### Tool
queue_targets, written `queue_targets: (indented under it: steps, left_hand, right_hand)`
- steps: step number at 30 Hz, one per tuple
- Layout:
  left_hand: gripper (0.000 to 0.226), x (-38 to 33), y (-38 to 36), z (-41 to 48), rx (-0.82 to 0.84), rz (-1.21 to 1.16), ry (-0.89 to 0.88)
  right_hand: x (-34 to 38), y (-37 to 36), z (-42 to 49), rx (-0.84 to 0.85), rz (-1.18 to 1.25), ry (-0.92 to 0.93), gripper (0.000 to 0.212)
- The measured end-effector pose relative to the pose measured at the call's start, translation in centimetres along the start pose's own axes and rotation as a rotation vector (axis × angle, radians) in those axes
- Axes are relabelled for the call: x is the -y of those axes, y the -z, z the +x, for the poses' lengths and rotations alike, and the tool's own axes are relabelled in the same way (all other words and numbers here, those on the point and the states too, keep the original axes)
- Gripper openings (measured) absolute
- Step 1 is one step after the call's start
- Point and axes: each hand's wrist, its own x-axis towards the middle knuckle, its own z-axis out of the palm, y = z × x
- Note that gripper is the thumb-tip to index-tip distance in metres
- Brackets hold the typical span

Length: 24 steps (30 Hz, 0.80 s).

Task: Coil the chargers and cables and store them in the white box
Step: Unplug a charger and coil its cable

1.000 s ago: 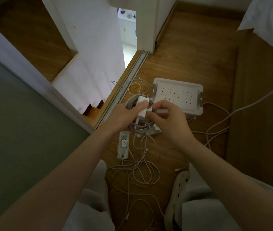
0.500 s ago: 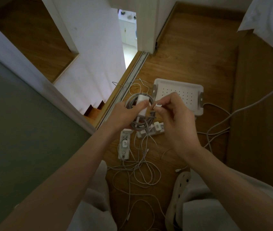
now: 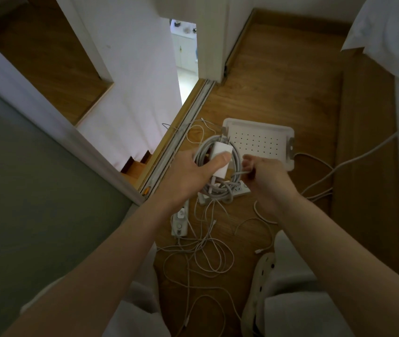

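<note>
Over wooden floor, my left hand clamped the charger onto its coil so nothing unwound, my right hand pinching the cable end to tuck it.

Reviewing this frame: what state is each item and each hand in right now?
Left hand, grips coiled cable and charger, thumb on the charger.
Right hand, pinches the cable's free end beside the coil.
Coiled cable, wound in loops, held above the floor.
Charger, held against the coil.
White box, on the floor, dotted face up.
Loose cables, tangled, uncoiled, on the floor.
Power strip, flat on the floor.
</note>
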Motion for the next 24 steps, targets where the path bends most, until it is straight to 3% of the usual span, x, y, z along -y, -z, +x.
queue_targets:
  steps: [2, 7, 9, 12, 15, 18, 20, 24]
  left_hand:
    - [0.009, 0.0, 0.1, -0.2, -0.006, 0.01, -0.015]
    - [0.013, 0.0, 1.0, 0.1, -0.039, -0.027, 0.056]
    - [0.011, 0.4, 1.1, 0.1, -0.036, -0.009, 0.054]
    - [0.01, 1.0, 1.0, 0.1, -0.032, 0.014, 0.057]
    - [0.014, 1.1, 1.0, 0.3, -0.039, 0.015, 0.052]
    - [0.016, 0.9, 1.0, 0.4, 0.03, -0.029, 0.018]
    - [0.017, 1.0, 0.9, 0.5, 0.068, -0.04, -0.018]
    - [0.03, 1.8, 0.8, 0.6, 0.093, 0.14, -0.147]
  right_hand:
    - [-0.7, -0.2, 0.3, 0.004, -0.275, 0.064, 0.03]
    - [-1.0, -0.3, 0.5, 0.073, -0.327, 0.132, 0.024]
    - [-1.0, -0.4, 0.5, 0.052, -0.459, 0.243, 0.02]
    - [-1.2, -0.5, 0.7, 0.007, -0.753, 0.445, 0.039]
    - [-1.1, -1.3, 0.1, 0.139, -0.711, 0.377, 0.055]
    - [-1.1, -2.0, -0.4, 0.26, -0.579, 0.328, 0.034]
    - [-0.9, -1.8, -0.5, 0.285, -0.471, 0.29, 0.035]
    - [-1.4, -1.5, -0.2, 0.313, -0.498, 0.312, 0.071]
